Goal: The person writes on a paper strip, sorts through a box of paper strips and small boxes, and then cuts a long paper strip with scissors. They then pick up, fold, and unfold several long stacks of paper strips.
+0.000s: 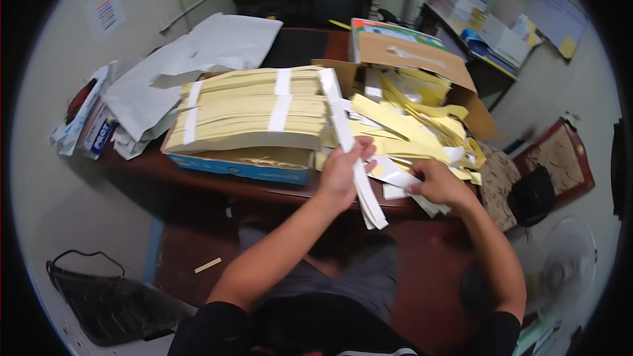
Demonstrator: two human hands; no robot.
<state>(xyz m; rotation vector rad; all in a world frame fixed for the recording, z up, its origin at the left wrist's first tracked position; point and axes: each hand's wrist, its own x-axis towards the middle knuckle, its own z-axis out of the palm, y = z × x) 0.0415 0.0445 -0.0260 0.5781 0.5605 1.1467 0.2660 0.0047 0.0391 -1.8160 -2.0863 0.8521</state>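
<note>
My left hand [344, 175] is closed around a bundle of long white paper strips [368, 199], which slants from the yellow stack down past the desk edge. To its right, my right hand [438, 183] pinches the end of a white paper strip [394, 175] at the front of a loose heap of yellow and white paper strips [422, 135]. Left of my hands, banded stacks of yellow paper [244, 109] with white bands rest on a blue box [241, 170]. Behind the heap, an open cardboard carton [422, 59] lies with more strips at its mouth.
Crumpled white wrapping paper [198, 59] and plastic packets [95, 118] cover the left of the desk [132, 171]. A patterned chair [554, 158] with a black bag stands at right, near a fan [570, 254]. One yellow strip [208, 265] lies on the floor.
</note>
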